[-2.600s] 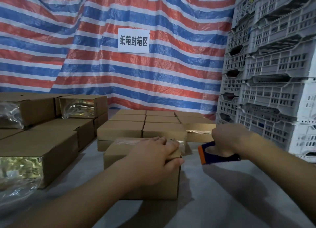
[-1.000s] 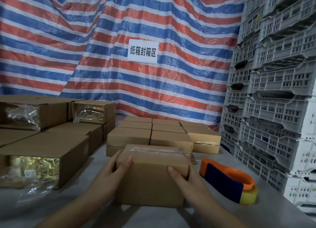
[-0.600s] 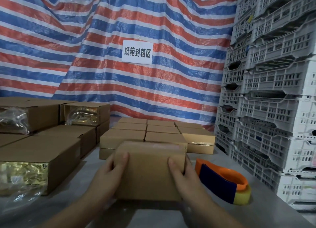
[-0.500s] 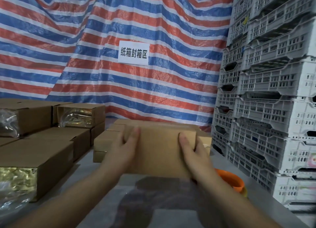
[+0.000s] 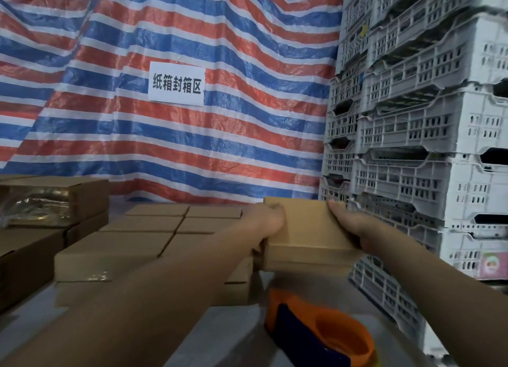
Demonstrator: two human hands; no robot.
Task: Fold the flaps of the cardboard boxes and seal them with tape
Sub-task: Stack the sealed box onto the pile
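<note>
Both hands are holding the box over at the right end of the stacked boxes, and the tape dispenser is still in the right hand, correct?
Not quite. The head view shows the tape dispenser lying on the table, near the bottom of the picture. The left hand and right hand do both hold the box.

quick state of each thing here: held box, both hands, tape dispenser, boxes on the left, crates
held box: closed, gripped at both ends, over the grouped boxes
left hand: fingers curled on the box's left end
right hand: gripping its right end
tape dispenser: lying on the table, untouched
grouped boxes: closed
left boxes: open-ended, plastic showing
crates: stacked
</note>
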